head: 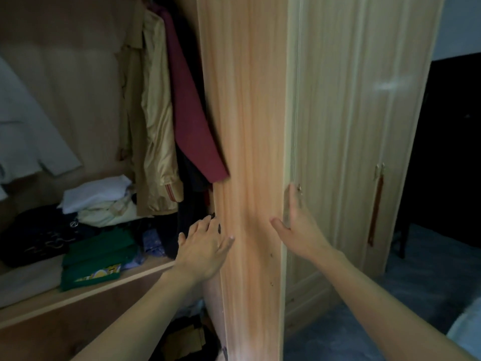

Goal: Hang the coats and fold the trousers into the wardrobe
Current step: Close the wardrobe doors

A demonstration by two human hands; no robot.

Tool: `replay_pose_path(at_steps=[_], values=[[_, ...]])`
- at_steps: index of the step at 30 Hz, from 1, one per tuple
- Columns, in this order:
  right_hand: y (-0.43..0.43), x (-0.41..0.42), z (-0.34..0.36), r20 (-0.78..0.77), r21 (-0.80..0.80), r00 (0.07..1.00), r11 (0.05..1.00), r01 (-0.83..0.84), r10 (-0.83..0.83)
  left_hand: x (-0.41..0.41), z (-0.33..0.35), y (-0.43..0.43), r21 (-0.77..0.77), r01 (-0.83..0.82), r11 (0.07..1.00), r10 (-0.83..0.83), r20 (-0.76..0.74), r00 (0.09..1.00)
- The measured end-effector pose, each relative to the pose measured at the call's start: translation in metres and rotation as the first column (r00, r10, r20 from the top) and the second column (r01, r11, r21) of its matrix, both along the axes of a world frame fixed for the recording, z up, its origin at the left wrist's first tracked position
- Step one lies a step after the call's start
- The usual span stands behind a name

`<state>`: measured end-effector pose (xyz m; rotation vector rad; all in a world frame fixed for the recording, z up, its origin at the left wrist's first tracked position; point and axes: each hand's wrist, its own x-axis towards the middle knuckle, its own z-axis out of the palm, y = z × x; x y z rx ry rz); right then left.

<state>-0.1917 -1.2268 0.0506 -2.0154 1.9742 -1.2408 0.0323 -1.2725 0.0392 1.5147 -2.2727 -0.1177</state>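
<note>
Left hand [205, 243] fingers straight on pale wooden wardrobe door [247, 126], right hand [296, 227] pinching its outer edge, beige satin coat [156, 113] and maroon coat [187, 100] hanging inside, folded green garment [99, 256] on wooden shelf [104, 286]

the light is dim where i stand. a blue-grey floor [364, 329] spreads to my right, below a pale wall [458, 22] and a dark piece of furniture [447, 152]. the wardrobe [351, 100] is pale wood, its door [247, 126] standing open.
</note>
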Motion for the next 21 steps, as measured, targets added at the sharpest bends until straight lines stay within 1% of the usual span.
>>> replay_pose_path(at_steps=[4,8,11,14,17,18,21], values=[[-0.008,0.001,-0.004,0.025,0.02,0.996,0.997,-0.081,0.08,-0.02,0.003,-0.007,-0.011,0.012,1.0,-0.012,-0.014,1.0],[-0.019,-0.013,0.001,0.0,-0.036,0.995,0.994,-0.101,0.101,-0.021,0.001,-0.014,-0.021,-0.024,0.999,0.024,-0.012,1.0],[-0.029,-0.029,0.011,-0.006,-0.054,0.985,0.983,-0.173,0.173,-0.02,0.002,-0.018,-0.019,-0.059,0.998,0.058,-0.036,0.998],[-0.033,-0.04,0.012,-0.089,-0.07,0.966,0.966,-0.249,0.243,-0.022,0.001,-0.017,-0.055,-0.078,0.995,0.077,-0.024,0.997],[-0.035,-0.039,0.011,-0.15,-0.111,0.949,0.95,-0.293,0.276,-0.027,-0.004,-0.011,-0.122,-0.094,0.988,0.102,0.06,0.993],[-0.036,-0.035,0.01,-0.148,-0.119,0.942,0.941,-0.318,0.3,-0.028,-0.006,-0.008,-0.124,-0.101,0.987,0.11,0.07,0.992],[-0.038,-0.018,0.007,-0.058,-0.137,0.907,0.896,-0.421,0.417,-0.026,-0.01,-0.003,-0.104,-0.129,0.986,0.135,0.051,0.99]])
